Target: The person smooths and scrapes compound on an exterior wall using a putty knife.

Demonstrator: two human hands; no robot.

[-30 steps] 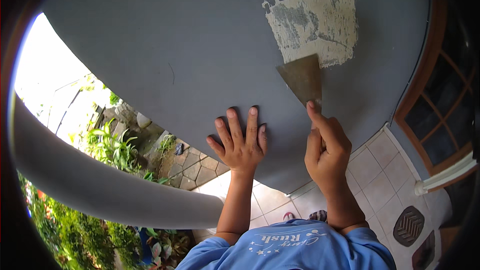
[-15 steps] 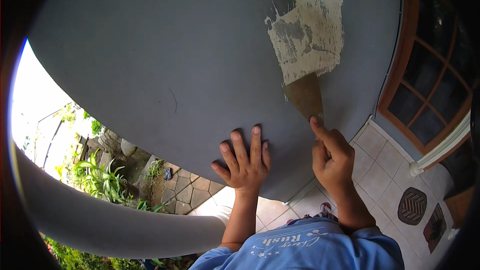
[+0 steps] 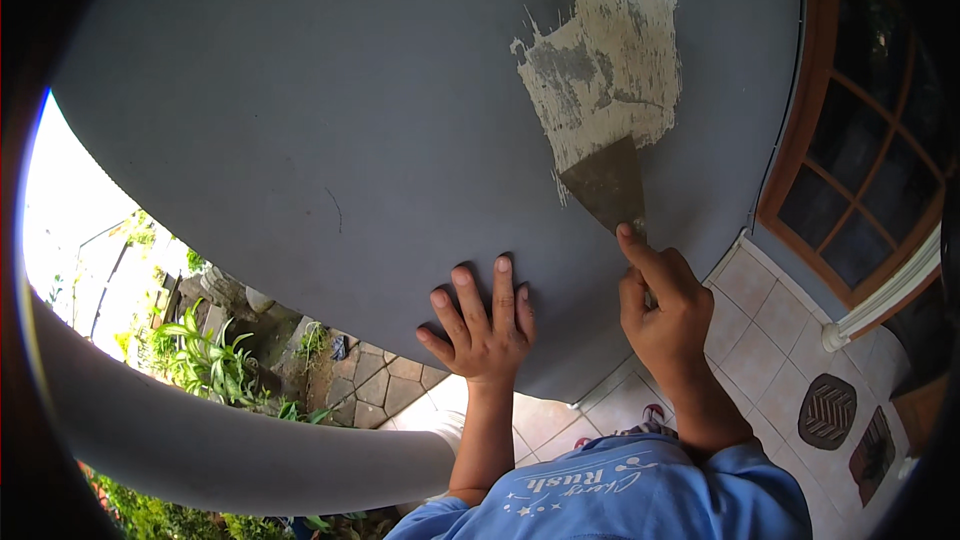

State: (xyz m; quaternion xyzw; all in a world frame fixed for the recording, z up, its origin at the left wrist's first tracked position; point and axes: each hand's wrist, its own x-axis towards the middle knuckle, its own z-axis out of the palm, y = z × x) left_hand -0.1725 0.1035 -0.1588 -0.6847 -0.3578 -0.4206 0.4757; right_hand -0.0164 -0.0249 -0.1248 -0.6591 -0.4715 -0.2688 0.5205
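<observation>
A grey painted wall (image 3: 300, 120) fills most of the view. Toward its upper right is a rough cream patch (image 3: 590, 80) with ragged edges and grey showing through in places. My right hand (image 3: 665, 305) grips a putty knife (image 3: 610, 180), index finger stretched along the blade's narrow end; the handle is mostly hidden in the fist. The wide edge of the blade lies on the lower end of the patch. My left hand (image 3: 482, 330) rests flat on the wall's lower part, fingers spread, with nothing in it. A thin dark crack-like mark (image 3: 336, 212) shows left of centre.
A wood-framed window (image 3: 860, 150) stands at the right, above pale floor tiles (image 3: 750, 285) with dark mats (image 3: 827, 411). At lower left, a thick light column (image 3: 250, 455) crosses the view beside green plants (image 3: 205, 355) and stone paving (image 3: 375, 380).
The wall and patch have shifted slightly left in view. The putty knife stays against the patch's lower end, its blade turned a little. My left hand keeps its place on the wall.
</observation>
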